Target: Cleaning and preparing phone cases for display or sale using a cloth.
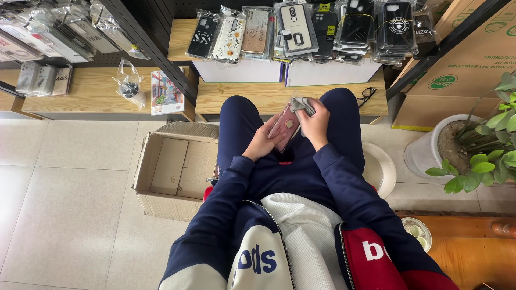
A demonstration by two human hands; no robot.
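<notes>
Seemingly to steady it for wiping, the left hand curls its fingers under a pink case over the lap, while the right hand, fingers closed, presses a grey cloth against its upper end.

Pink phone case, glossy hard plastic, under a soft grey cloth. Matt brown corrugated cardboard on the open box. Pale wood, smooth grain, along the shelf; clear shiny plastic sleeves over the packaged cases at its back edge. Floor tiles smooth, faint sheen.
</notes>
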